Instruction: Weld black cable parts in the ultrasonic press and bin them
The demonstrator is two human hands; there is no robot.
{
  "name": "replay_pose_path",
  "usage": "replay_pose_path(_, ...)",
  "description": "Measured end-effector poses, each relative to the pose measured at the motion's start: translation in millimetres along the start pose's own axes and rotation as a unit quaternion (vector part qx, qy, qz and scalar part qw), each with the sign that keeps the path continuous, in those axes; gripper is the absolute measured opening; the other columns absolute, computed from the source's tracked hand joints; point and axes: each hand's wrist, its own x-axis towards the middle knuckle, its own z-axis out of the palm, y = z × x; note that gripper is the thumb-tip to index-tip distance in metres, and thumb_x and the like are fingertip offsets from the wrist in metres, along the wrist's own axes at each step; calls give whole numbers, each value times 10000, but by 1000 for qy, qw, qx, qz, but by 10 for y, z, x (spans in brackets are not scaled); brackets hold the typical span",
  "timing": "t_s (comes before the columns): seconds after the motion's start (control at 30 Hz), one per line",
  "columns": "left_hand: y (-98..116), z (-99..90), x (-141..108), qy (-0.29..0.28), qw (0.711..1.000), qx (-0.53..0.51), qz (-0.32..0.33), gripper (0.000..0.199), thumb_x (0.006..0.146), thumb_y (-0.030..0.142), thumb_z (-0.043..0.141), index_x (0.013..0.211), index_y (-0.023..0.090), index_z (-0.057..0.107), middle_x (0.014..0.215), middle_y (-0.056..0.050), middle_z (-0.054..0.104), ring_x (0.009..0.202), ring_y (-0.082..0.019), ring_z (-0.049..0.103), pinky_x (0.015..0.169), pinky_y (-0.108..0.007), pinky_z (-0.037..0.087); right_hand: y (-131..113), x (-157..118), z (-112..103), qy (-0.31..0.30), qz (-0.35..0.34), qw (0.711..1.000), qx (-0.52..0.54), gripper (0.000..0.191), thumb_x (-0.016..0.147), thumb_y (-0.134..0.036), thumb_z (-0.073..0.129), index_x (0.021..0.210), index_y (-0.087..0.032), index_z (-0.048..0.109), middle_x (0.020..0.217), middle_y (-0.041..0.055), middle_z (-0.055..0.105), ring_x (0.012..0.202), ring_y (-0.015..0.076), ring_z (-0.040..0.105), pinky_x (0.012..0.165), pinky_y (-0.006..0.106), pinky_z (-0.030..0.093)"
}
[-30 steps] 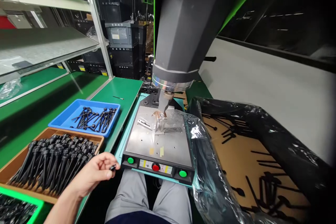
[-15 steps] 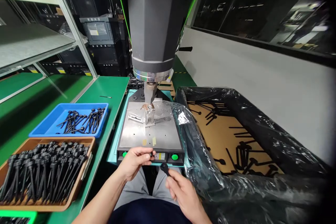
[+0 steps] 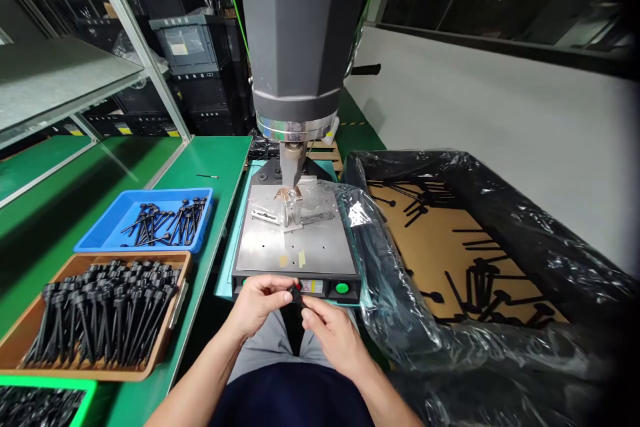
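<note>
My left hand (image 3: pixel 264 303) is closed, thumb and fingertips pinching a small black piece whose kind I cannot make out. My right hand (image 3: pixel 334 333) is closed on a black plastic part (image 3: pixel 298 295) with a rounded head, its lower end hidden by the fingers. The two pieces meet between my fingertips, just before the front panel of a press. Behind them lies the press's metal plate (image 3: pixel 265 250) with a clear fixture (image 3: pixel 293 210) on it. Above the fixture points a metal horn (image 3: pixel 293 163).
At left, a brown tray (image 3: pixel 175 317) holds many black ribbed stalks with heads. Beyond it sits a blue tray (image 3: pixel 105 223) with similar parts, and a green bin (image 3: pixel 85 407) stands nearer. To the right, a plastic-lined box (image 3: pixel 400 280) holds black parts on cardboard. A green button (image 3: pixel 342 288) sits on the panel.
My right hand has moved up and left, bringing the black part's head against the small piece in my left hand. The view has shifted slightly.
</note>
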Motion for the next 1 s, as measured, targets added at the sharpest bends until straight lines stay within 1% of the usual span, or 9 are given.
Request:
replay_pose_path(0.13, -66, -1, 31, -17, 999, -20, -26, 305, 599, 265, 873, 860, 154, 762, 996, -118, 755, 830, -219, 689, 720, -319, 539, 65, 1, 7, -51, 65, 991, 104, 324, 917, -497, 499, 898, -197, 619, 671, -21, 558, 452, 85, 386, 428, 228, 294)
replay_pose_path(0.2, -98, -9, 44, -14, 999, -32, -32, 298, 595, 261, 876, 844, 147, 759, 990, -124, 753, 791, -206, 682, 633, -281, 521, 76, 2, 9, -64, 84, 983, 151, 349, 900, -530, 514, 900, -190, 590, 659, -34, 545, 421, 64, 328, 404, 218, 247)
replay_pose_path(0.27, -117, -24, 56, -12, 999, -35, -31, 280, 590, 249, 879, 821, 144, 760, 973, -125, 755, 787, -204, 678, 606, -267, 509, 71, 3, 9, -71, 94, 977, 176, 362, 884, -546, 538, 886, -185, 569, 647, -40, 544, 419, 57, 326, 404, 211, 238)
replay_pose_path(0.4, -117, -72, 75, -37, 998, -44, -32, 243, 587, 208, 877, 793, 147, 763, 955, -117, 757, 814, -211, 682, 631, -271, 515, 56, 0, 17, -98, 108, 967, 208, 364, 879, -545, 553, 831, -184, 538, 640, -41, 556, 404, 44, 310, 392, 211, 204)
replay_pose_path(0.5, -100, -99, 78, -41, 997, -55, -33, 237, 592, 195, 874, 797, 153, 762, 969, -110, 755, 850, -216, 685, 664, -279, 522, 59, 3, 45, -85, 103, 968, 212, 357, 883, -538, 549, 831, -185, 545, 634, -49, 538, 407, 44, 289, 389, 214, 178)
replay_pose_path(0.63, -86, -98, 70, -40, 998, -29, -29, 228, 627, 235, 857, 823, 167, 764, 991, -112, 751, 867, -235, 688, 714, -325, 537, 73, 21, 88, -71, 91, 972, 206, 371, 889, -544, 535, 817, -182, 562, 635, -44, 534, 418, 49, 301, 396, 215, 201)
replay_pose_path(0.8, -134, -67, 59, -45, 996, 52, 63, 220, 698, 261, 809, 909, 213, 774, 1154, -116, 701, 1093, -276, 630, 953, -404, 479, 148, 39, 126, -43, 84, 975, 203, 359, 901, -540, 528, 845, -188, 560, 630, -55, 498, 412, 45, 264, 391, 222, 164)
replay_pose_path(0.93, -187, -32, 55, -27, 986, 122, 107, 221, 753, 295, 761, 964, 231, 766, 1215, -122, 660, 1090, -281, 619, 880, -382, 508, 192, 56, 169, -25, 77, 973, 217, 369, 898, -550, 535, 863, -184, 560, 643, -48, 516, 397, 41, 291, 375, 212, 187)
replay_pose_path(1.0, -204, 1, 52, -16, 979, 157, 125, 225, 789, 317, 723, 996, 237, 759, 1217, -123, 650, 1061, -272, 625, 845, -365, 515, 184, 86, 195, -19, 69, 969, 236, 383, 891, -558, 548, 888, -176, 567, 694, -26, 552, 402, 43, 336, 367, 204, 229)
